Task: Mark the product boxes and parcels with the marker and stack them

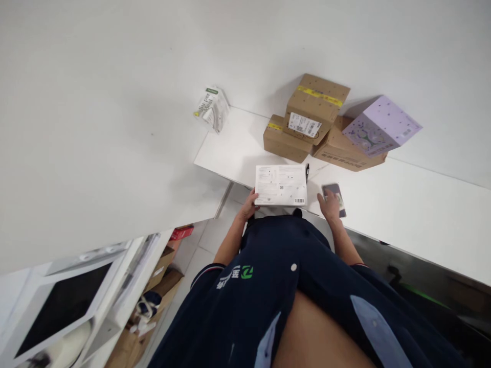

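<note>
My left hand (249,205) grips the lower left edge of a flat white box (281,185), with the thumb on top. Small print, a QR code and a barcode cover the box's upper face, and its near side reaches the table's front edge. To the right of it, my right hand (330,205) rests over a phone (341,208) lying on the table, thumb and fingers apart. Part of the phone is hidden under that hand. A black pen (307,173) lies at the box's right end.
Cardboard boxes (287,145) are stacked at the back of the white table (429,204) against the wall. A lilac box (383,125) tops the right one. A white "Super Meal" packet (213,110) stands at the back left. A shelf unit (118,291) is at lower left.
</note>
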The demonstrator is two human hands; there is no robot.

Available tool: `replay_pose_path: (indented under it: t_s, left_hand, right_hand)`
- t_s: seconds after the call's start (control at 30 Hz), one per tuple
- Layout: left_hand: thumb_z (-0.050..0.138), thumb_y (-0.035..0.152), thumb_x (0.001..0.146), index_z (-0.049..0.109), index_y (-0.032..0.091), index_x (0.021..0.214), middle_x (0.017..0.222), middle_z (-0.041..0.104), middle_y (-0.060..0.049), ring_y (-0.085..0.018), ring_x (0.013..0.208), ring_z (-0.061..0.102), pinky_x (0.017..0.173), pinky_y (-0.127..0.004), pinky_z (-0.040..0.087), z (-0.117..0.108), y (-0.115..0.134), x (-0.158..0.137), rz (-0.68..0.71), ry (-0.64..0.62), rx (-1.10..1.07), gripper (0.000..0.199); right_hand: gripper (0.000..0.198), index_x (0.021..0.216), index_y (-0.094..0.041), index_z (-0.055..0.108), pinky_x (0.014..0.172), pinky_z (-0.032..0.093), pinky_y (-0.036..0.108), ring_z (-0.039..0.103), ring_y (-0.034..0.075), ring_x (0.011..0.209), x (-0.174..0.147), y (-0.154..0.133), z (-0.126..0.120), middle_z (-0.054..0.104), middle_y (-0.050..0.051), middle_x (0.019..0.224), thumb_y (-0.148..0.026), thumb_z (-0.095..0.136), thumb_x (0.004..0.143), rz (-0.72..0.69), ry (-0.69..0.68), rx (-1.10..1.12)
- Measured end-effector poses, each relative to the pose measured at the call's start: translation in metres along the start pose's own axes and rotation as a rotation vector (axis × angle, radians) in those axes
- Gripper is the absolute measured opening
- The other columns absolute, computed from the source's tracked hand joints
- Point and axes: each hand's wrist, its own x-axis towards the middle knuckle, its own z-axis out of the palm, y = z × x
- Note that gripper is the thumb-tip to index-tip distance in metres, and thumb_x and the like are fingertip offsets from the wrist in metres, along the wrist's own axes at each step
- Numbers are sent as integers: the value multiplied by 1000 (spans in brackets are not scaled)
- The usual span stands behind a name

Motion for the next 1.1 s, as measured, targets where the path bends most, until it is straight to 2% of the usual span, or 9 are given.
replay_pose_path:
  t_s: [0.1,0.17,0.23,0.43,0.53,0.67,0.87,1.0,1.1]
  left_hand:
    - [72,60,69,64,23,104,77,68,-3,-22,71,60,62,-32,44,-5,13,-15,-116,53,-42,51]
    - [68,68,69,63,23,94,70,63,-5,-24,69,59,62,-36,47,-12,23,-28,-204,42,-113,52]
    - [63,74,69,62,23,91,71,62,-6,-26,72,60,63,-40,49,-19,34,-41,-253,26,-206,55]
    - [51,83,68,58,24,95,88,63,-13,-35,87,61,61,-44,50,-27,70,-51,-171,39,-419,65]
    - [50,84,67,56,25,103,102,61,-15,-39,99,59,59,-40,48,-22,94,-35,-71,75,-470,70]
    - [47,82,70,51,28,119,123,54,-17,-42,114,56,61,-39,48,-7,133,-4,22,84,-533,73]
    - [34,82,75,34,23,140,142,41,-25,-47,130,49,56,-39,53,25,180,49,-175,97,-641,88]
    - [31,76,84,39,23,143,140,48,-21,-42,130,51,79,-56,58,35,197,79,-59,65,-347,80]
    - [37,72,87,39,23,144,140,49,-18,-38,127,51,96,-64,50,31,210,94,82,189,-45,75]
  right_hand:
    - [63,132,-17,62,95,52,47,63,28,105,-11,-37,9,66,17,124,-61,53,88,-90,-221,391]
    - [60,129,-23,65,96,52,42,61,26,113,-16,-63,16,64,12,133,-64,56,86,-119,-305,595]
    - [54,128,-27,66,96,53,38,59,23,117,-16,-88,23,60,7,140,-62,56,88,-139,-377,734]
    - [46,126,-26,66,76,56,27,68,14,87,-6,-138,43,64,6,127,-54,55,92,-147,-584,920]
    - [42,117,-23,68,71,55,26,68,13,82,-15,-136,50,66,6,120,-54,57,91,-134,-592,834]
    - [40,107,-21,69,68,54,27,67,14,78,-34,-112,54,68,7,113,-55,58,88,-77,-596,736]
    - [42,100,-21,68,68,53,28,69,16,78,-37,-78,44,69,8,111,-58,58,84,13,-496,646]
    - [46,99,-20,67,67,53,28,70,17,78,-33,-66,39,68,9,112,-61,56,83,96,-392,667]
    - [47,98,-20,66,66,53,28,70,18,78,-35,-59,39,68,10,110,-62,55,81,132,-352,669]
